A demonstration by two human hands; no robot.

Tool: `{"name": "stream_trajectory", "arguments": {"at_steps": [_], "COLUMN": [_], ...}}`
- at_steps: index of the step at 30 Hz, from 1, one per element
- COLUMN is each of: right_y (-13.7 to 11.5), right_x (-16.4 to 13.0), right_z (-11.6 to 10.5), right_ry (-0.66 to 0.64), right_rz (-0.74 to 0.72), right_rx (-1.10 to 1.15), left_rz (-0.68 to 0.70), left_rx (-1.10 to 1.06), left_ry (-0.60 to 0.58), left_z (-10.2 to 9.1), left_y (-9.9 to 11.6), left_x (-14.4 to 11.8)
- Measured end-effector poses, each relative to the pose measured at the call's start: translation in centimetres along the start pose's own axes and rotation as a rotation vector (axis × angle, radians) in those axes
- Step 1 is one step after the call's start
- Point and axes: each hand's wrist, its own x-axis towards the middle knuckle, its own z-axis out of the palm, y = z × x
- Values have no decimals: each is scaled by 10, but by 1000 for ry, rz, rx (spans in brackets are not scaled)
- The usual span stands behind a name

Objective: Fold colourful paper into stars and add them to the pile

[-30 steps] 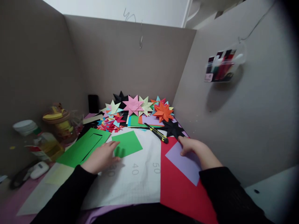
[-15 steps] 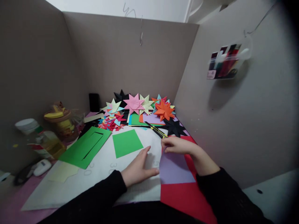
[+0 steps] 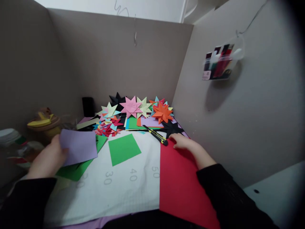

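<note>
Since the earlier frames, the lilac sheet (image 3: pixel 78 147) has left the red sheet (image 3: pixel 181 178) and now sits far left, pinched at its edge in your left hand (image 3: pixel 47 160) above the green cut-out sheet (image 3: pixel 78 165). Centre: the green square (image 3: pixel 124 149) lies flat on the white gridded mat (image 3: pixel 114 190), untouched and unfolded. Right: your right hand (image 3: pixel 184 144) rests palm-down with fingers loosely spread on the red sheet, holding nothing, just beside the yellow-and-black utility knife (image 3: pixel 154 135) and the black star (image 3: pixel 172 128). Finished stars (image 3: pixel 133 108) are piled at the back; judged from this, the loose sheets remain to be folded.
</note>
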Motion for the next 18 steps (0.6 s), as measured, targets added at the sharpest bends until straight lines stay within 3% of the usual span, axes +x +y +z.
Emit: {"name": "stream_trajectory", "arguments": {"at_steps": [2, 4, 6, 9, 10, 11, 13, 18], "right_y": [-4, -10, -15, -17, -18, -17, -16, -12], "right_x": [8, 13, 17, 22, 23, 24, 26, 29], "right_z": [2, -1, -7, -14, -15, -15, -13, -3], "right_ry": [-34, -75, -113, -190, -214, -234, -246, -203], "right_rz": [0, 19, 32, 49, 43, 29, -26, -93], "right_rx": [-64, -133, -172, -171, -166, -164, -162, -99], "left_rz": [55, 250, 464, 582, 578, 552, 470, 18], "left_rx": [87, -61, -369, -786, -875, -944, -1060, -1355], "left_ry": [92, 72, -163, -717, -855, -919, -956, -1172], "left_z": [0, 1, 2, 8, 12, 18, 30, 43], "left_y": [7, 40, 85, 150, 167, 181, 204, 241], "left_x": [-9, -31, -61, -105, -116, -124, -134, -141]}}
